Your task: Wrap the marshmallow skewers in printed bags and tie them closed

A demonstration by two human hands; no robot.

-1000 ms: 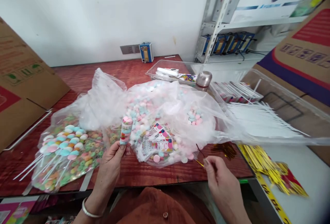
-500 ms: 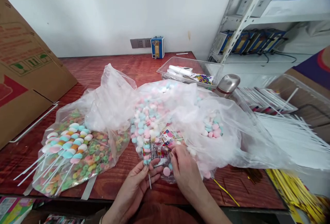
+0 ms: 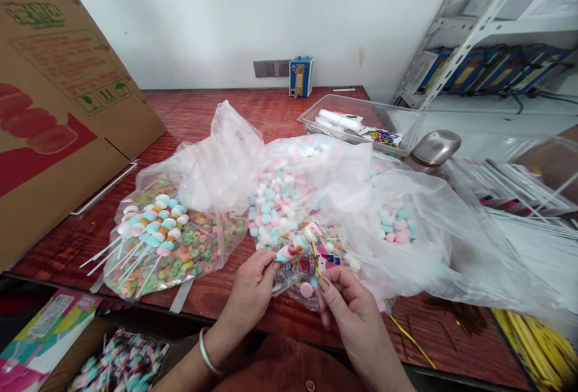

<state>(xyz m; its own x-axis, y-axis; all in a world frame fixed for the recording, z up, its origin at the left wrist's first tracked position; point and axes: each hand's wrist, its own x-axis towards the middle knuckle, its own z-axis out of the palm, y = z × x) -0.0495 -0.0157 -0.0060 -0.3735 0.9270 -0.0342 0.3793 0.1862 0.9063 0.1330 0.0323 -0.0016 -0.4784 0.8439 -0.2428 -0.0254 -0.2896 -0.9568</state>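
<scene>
I read the scene from the head view, taking the large clear bag of loose marshmallows point(image 3: 289, 199) as the landmark. Just in front of that bag, at the near edge of the counter point(image 3: 189, 109), the left hand point(image 3: 250, 289) had its fingers closed on the lower end of a wrapped marshmallow stick point(image 3: 295, 246), which lay tilted, its top pointing away and to the right. Beside it, the right hand point(image 3: 347, 304) pinched a thin gold twist tie point(image 3: 316, 259) between thumb and forefinger, the tie standing against the wrapper near the left hand's grip. I could not tell whether the tie was already wound round the wrapper.

To the left of the landmark bag, a second bag point(image 3: 180, 253) held coloured cereal rings, with a row of unwrapped marshmallow sticks point(image 3: 149, 229) resting on top. I judged these as threaded but not yet wrapped. Below the counter edge, left of the hands, a box point(image 3: 121, 365) appeared to hold bundled sticks, though blurred. Behind the landmark bag stood a clear tray point(image 3: 356, 118). Loose marshmallows remained plentiful, so I judged much of the work outstanding.
</scene>
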